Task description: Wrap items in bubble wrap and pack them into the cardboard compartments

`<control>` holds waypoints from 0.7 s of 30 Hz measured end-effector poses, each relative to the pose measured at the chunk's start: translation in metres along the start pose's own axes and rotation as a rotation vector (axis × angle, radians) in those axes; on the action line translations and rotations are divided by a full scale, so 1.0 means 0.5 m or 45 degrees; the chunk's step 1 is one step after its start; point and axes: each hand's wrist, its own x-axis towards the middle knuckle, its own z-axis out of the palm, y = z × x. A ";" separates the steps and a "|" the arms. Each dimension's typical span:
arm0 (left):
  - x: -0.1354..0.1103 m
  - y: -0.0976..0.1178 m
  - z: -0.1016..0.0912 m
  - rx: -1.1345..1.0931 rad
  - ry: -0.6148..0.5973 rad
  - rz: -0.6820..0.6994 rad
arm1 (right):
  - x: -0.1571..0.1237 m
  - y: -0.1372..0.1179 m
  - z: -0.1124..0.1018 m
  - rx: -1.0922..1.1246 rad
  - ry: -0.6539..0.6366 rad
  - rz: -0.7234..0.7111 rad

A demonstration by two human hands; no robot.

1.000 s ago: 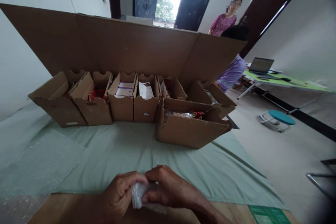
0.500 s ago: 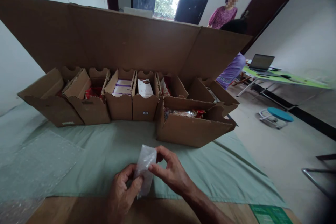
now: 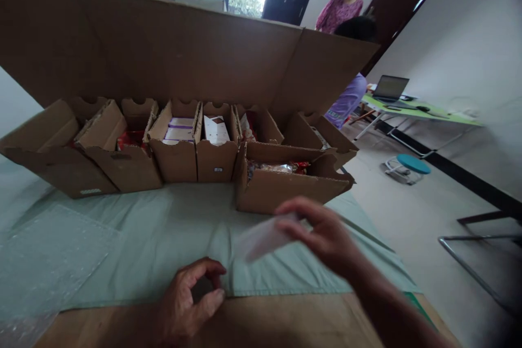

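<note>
Whitish and blurred, a small flat packet [image 3: 265, 237] juts from the right hand [image 3: 328, 236], pinched at one end between thumb and fingers, its far end pointing left above the pale green cloth [image 3: 191, 217]. From where I stand, it hangs just on the person's side of a cardboard box [image 3: 291, 194] set crosswise, with clear wrapping and bits of red showing inside. The left hand [image 3: 190, 296] has hold of nothing: its fingers curl towards the thumb, leaving a clear gap, low over the near edge of the cloth where bare wood [image 3: 261, 318] shows. Off to the left, a sheet of clear plastic [image 3: 53, 255] lies across the cloth. Behind, more brown boxes stand in a row; one holds purple-edged white packs [image 3: 179, 133], its neighbour a white carton [image 3: 216, 130]. A tall cardboard panel [image 3: 191, 49] rises at their backs. Beyond it I see someone in a patterned purple top [image 3: 340, 11], and, farther right, a laptop [image 3: 390, 88] on a green table [image 3: 448, 114].
</note>
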 end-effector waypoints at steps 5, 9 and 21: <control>-0.026 -0.075 -0.005 -0.051 0.112 -0.146 | 0.066 -0.049 -0.246 -0.814 0.968 -0.259; -0.037 -0.102 0.009 -0.027 0.190 -0.141 | 0.142 -0.010 -0.314 -1.195 0.381 -0.125; -0.024 -0.094 0.011 -0.015 0.170 0.048 | 0.239 0.061 -0.241 -0.908 -0.643 0.080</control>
